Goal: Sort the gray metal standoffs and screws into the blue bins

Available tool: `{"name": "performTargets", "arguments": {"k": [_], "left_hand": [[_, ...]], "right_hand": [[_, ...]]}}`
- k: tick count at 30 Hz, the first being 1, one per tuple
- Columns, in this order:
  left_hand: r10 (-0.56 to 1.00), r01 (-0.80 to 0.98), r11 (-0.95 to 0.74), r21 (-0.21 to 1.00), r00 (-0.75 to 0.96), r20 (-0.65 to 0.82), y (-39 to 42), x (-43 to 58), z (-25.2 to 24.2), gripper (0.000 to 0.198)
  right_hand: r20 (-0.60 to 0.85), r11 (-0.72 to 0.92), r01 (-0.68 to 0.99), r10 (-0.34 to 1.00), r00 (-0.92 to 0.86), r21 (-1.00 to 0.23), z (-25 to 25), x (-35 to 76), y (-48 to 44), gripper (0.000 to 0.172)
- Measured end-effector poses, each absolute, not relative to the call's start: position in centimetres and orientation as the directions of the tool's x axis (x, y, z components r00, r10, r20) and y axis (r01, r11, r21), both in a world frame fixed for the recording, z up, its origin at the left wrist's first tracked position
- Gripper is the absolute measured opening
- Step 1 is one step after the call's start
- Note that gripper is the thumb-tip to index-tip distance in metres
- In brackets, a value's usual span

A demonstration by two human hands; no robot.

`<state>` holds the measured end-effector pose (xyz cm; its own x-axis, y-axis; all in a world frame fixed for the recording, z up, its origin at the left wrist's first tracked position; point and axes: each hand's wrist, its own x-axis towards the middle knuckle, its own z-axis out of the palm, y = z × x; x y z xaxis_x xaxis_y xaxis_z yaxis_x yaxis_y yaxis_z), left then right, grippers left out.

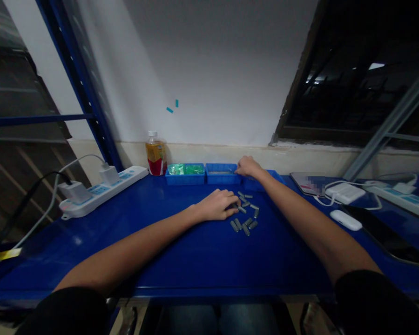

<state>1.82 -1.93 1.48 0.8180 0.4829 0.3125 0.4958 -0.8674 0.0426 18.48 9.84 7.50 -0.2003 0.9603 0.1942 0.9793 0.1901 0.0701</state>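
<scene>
The person's left hand (218, 204) lies palm down on the blue table (181, 251). Its fingers are bent a little, and the tips touch the nearest of the small gray metal pieces (246, 215). You cannot tell if the fingers pinch one of them. The rest of the pieces lie in a loose bunch just past the fingertips, on the side of the other hand.

The right hand (247, 166) is farther out, past the metal pieces, close to the wall. Its fingers are curled in tight, like a little fist. If something is inside it, it does not show. This hand sits at the edge of the middle blue tray (220, 179), where that tray meets the right blue tray (269, 176).

On the other side of the middle tray is a blue tray with green bags (185, 170). Next to that one stands a drink bottle (156, 159). Far out from the left hand lies a white power strip (125, 179). Off to the side of the right arm lie a white power bank (342, 191) and a dark phone (387, 239).
</scene>
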Motion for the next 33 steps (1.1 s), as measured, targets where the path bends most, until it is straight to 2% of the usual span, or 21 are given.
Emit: {"name": "performTargets", "arguments": {"k": [5,10,13,16,19,22,24,29,33], "left_hand": [[0.537,0.542,-0.836,0.09,0.771,0.342,-2.4,0.0,1.0,0.02],[0.566,0.531,-0.823,0.199,0.74,0.364,-2.5,-0.9,0.6,0.019],[0.587,0.539,-0.809,0.235,0.716,0.377,-2.6,-1.0,0.4,0.018],[0.592,0.549,-0.804,0.23,0.702,0.396,-2.5,-0.9,0.1,0.017],[0.591,0.554,-0.803,0.218,0.697,0.407,-2.4,-0.8,0.0,0.016],[0.6,0.566,-0.796,0.217,0.689,0.406,-2.3,-0.8,-0.1,0.016],[0.607,0.573,-0.79,0.217,0.685,0.404,-2.3,-0.8,-0.1,0.016],[0.612,0.577,-0.787,0.219,0.686,0.393,-2.3,-0.9,0.0,0.016],[0.601,0.557,-0.796,0.235,0.688,0.407,-2.5,-0.8,0.2,0.018]], "right_hand": [[0.072,0.183,0.973,0.978,-0.194,0.14,8.0,17.5,12.5,0.037],[0.023,0.255,0.949,0.964,-0.264,0.185,7.2,17.1,13.1,0.015],[0.032,0.276,0.943,0.958,-0.286,0.187,6.6,17.3,13.2,0.013],[0.071,0.282,0.944,0.952,-0.297,0.169,6.1,17.8,13.4,0.017],[0.117,0.286,0.948,0.946,-0.302,0.141,5.7,18.5,13.6,0.031],[0.105,0.289,0.95,0.948,-0.301,0.117,5.6,18.8,13.9,0.037],[0.072,0.294,0.95,0.951,-0.302,0.1,5.8,18.7,14.0,0.036],[-0.023,0.324,0.945,0.946,-0.323,0.044,6.7,18.5,13.8,0.016],[-0.006,0.325,0.946,0.946,-0.325,-0.002,6.8,18.8,13.4,0.016]]}}
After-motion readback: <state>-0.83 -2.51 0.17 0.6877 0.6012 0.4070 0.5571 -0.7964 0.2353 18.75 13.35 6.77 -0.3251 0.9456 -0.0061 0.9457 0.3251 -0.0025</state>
